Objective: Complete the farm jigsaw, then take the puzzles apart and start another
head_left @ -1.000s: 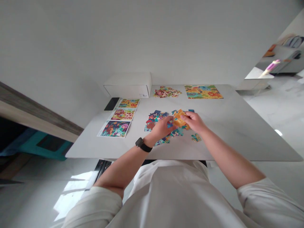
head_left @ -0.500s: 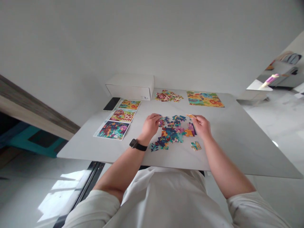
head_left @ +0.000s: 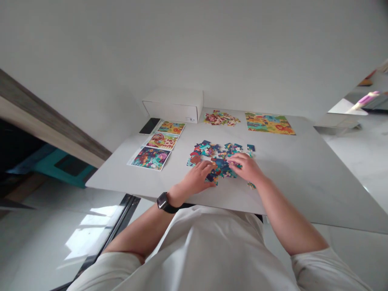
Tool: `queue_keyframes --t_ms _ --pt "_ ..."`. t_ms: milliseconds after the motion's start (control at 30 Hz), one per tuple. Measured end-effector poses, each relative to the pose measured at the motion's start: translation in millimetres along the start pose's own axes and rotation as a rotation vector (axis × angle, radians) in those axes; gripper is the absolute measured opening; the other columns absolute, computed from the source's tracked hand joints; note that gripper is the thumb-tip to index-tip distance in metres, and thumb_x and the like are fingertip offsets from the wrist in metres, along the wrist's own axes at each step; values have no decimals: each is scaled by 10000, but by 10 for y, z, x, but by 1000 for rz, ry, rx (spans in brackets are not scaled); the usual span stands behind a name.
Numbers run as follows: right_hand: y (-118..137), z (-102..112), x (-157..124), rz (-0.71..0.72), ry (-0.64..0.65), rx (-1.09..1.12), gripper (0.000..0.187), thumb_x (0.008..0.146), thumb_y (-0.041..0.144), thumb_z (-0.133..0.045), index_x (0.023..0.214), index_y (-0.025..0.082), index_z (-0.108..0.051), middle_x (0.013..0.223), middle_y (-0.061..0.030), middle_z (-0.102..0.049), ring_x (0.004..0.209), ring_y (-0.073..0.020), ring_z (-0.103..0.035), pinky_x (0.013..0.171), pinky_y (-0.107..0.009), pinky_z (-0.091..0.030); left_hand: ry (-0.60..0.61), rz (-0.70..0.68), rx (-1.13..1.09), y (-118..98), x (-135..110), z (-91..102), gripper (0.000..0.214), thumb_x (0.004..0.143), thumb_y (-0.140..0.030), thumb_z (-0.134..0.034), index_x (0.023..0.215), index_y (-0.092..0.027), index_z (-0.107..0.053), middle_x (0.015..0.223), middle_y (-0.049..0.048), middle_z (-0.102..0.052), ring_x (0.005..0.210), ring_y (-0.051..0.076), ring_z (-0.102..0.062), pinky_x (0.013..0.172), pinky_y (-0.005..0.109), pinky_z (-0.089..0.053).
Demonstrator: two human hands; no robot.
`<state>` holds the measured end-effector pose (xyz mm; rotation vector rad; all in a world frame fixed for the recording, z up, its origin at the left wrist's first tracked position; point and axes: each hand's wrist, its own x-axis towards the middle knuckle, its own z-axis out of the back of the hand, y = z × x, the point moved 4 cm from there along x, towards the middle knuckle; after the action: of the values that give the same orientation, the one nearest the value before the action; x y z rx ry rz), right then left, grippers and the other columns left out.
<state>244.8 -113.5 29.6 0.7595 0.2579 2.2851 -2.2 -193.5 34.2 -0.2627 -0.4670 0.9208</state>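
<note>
A partly joined jigsaw puzzle (head_left: 222,167) in dark blue, teal and orange lies on the table between my hands. My left hand (head_left: 198,178) rests at its left edge, thumb and fingers apart, fingertips touching the pieces. At the right side of the joined part, my right hand (head_left: 247,167) has its fingertips pinched on a small puzzle piece, mostly hidden by the fingers. Loose dark pieces (head_left: 204,147) lie behind the left hand. Another loose piece (head_left: 251,185) sits near my right wrist, partly covered by it.
Three printed picture sheets (head_left: 150,158) lie on the left, beside a black phone (head_left: 150,126). Behind them stands a white box (head_left: 171,109). A heap of pinkish puzzle pieces (head_left: 222,118) and a completed animal puzzle (head_left: 269,123) are at the back of the white table (head_left: 303,173).
Both hands have come nearer the body and onto the joined puzzle, the right one moving left with its piece. The left hand has spread its fingers. The view has shifted slightly.
</note>
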Motion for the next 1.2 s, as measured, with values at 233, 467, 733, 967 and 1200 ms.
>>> queue_keyframes --t_ms 233,467,733,967,1200 --pt "253 -294 -28 85 213 -91 333 953 330 -773 1284 362 -802 1224 -80 -775 1191 -317 -696 1078 -548 -557 -44 67 64 140 -275 -23 494 968 -241 -718 1449 -257 -603 1422 136 -632 1311 318 -634 1120 510 -554" --pt "135 -218 -58 40 209 -46 334 928 205 -745 1236 318 -809 1216 -78 -761 1147 -280 -703 1058 -490 -560 -101 96 60 332 -413 52 393 1014 -151 -590 1397 -225 -633 1433 140 -658 1355 300 -625 1166 514 -530" --pt "213 -246 -50 -4 176 -123 384 938 322 -755 1319 270 -754 1340 -112 -705 1247 -320 -656 1110 -514 -532 -114 58 84 63 -273 0 559 964 -422 -758 1447 -232 -552 1441 154 -626 1358 332 -614 1129 502 -543" --pt "148 -178 -65 -77 187 -238 305 978 309 -706 1268 246 -777 1230 -117 -728 1184 -324 -663 1083 -508 -528 24 161 193 -22 10 -78 475 1002 -412 -689 1398 -179 -567 1245 153 -708 1164 343 -680 1026 498 -554" --pt "19 -58 -71 -186 62 -283 330 982 259 -653 1291 238 -764 1278 -141 -705 1206 -345 -652 1067 -528 -530 -50 254 274 183 -64 108 413 985 -274 -640 1385 -180 -593 1309 154 -670 1217 330 -621 1061 480 -525"
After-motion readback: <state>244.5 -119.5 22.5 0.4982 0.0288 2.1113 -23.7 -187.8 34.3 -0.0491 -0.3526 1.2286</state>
